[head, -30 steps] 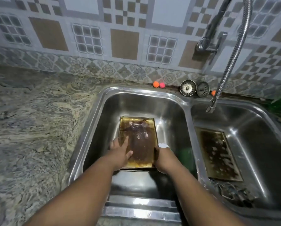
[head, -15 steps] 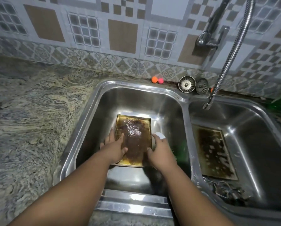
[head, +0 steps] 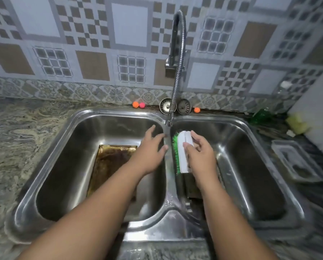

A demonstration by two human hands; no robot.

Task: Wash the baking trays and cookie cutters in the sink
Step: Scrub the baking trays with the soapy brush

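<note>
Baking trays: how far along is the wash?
Done: nothing looks clean yet; the rectangular metal tray in the left basin is coated with brown residue. In hand: the right hand grips a white scrub brush with green bristles over the right basin, left hand open. Left: scrubbing both trays; the second tray is mostly hidden under the right arm, and no cookie cutters are visible.

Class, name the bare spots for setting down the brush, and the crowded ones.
Free: counter left of the sink; basin floor left of the tray. Crowded: back ledge with balls and strainers; container at right.
</note>
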